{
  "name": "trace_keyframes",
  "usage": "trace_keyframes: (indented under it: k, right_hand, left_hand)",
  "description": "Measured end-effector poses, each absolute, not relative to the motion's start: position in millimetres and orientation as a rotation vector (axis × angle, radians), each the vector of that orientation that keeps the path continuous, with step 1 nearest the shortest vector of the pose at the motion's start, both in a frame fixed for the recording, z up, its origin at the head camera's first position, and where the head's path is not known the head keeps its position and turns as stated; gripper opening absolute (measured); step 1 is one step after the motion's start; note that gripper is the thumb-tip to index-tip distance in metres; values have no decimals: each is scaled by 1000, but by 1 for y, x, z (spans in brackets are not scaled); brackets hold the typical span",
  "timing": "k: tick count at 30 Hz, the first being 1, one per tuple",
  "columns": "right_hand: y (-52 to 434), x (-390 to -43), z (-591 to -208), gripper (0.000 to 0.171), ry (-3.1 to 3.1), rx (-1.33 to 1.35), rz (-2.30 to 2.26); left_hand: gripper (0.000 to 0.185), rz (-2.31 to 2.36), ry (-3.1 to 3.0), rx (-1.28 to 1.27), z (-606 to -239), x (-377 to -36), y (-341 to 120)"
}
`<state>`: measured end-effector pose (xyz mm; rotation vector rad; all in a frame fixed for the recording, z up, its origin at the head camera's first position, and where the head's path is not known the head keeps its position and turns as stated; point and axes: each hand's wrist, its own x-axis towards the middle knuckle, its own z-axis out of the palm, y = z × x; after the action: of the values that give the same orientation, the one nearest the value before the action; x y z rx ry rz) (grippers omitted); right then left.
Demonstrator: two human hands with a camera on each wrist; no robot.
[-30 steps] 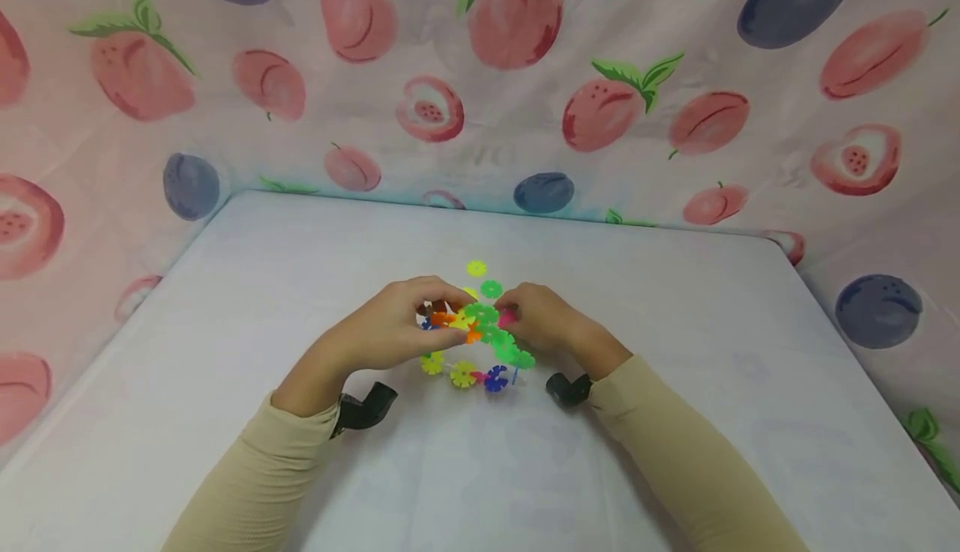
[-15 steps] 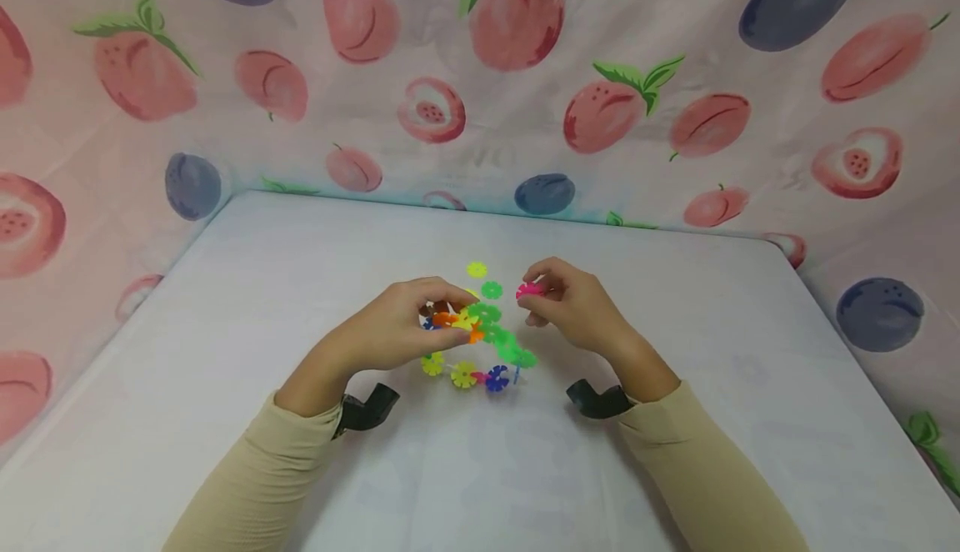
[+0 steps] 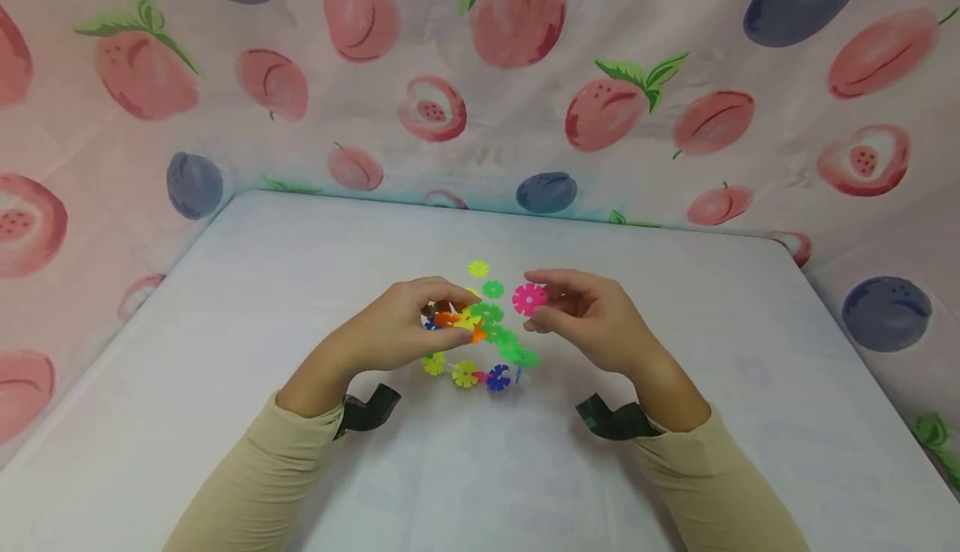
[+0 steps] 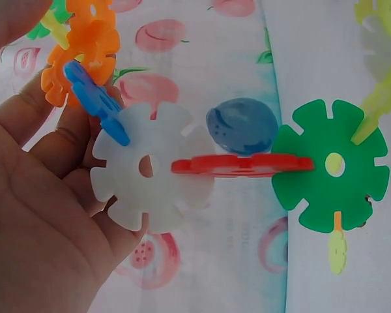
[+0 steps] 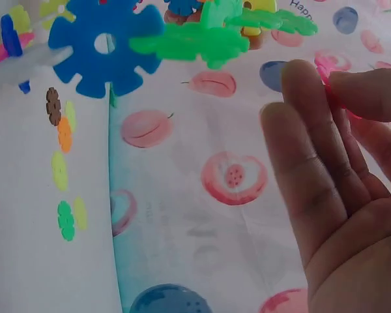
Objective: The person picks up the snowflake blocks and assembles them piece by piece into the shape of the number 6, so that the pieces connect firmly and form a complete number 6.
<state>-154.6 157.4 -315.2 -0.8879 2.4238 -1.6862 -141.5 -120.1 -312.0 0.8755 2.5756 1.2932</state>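
Note:
Thumb and fingers of my left hand (image 3: 390,327) grip a linked chain of notched plastic snowflake discs (image 3: 504,343) above the table. In the left wrist view, orange discs (image 4: 94,49) are at the fingers, and a blue disc joins them to a whitish disc (image 4: 120,186). From there a red disc (image 4: 241,165) leads to a dark green disc (image 4: 313,195). My right hand (image 3: 600,323) pinches a pink snowflake disc (image 3: 528,299) just right of the chain, apart from it. A blue disc (image 5: 130,62) and light green discs (image 5: 189,42) of the chain show in the right wrist view.
Beyond the chain, a loose yellow disc (image 3: 478,268) and green disc (image 3: 492,289) lie on the white table (image 3: 337,243). Brown (image 5: 53,105) and orange (image 5: 65,134) discs lie there too. Fruit-patterned cloth (image 3: 300,43) hangs behind the table.
My right hand has drawn away from the chain to the right with the pink disc, which now faces the head camera. The left hand and chain stay nearly still.

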Motion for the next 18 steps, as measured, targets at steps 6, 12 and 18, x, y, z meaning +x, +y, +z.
trace_keyframes:
  k: [6, 12, 18]
  right_hand:
    - [154, -149, -315, 36, 2378, -983, -1677]
    - [151, -146, -314, 33, 2366, -983, -1640]
    - [153, -147, -312, 32, 2369, -945, -1620]
  left_hand:
    - [35, 1287, 2578, 875, -311, -141, -119]
    - [34, 1295, 2573, 891, -311, -140, -119]
    - [35, 1301, 2577, 899, -312, -141, -118]
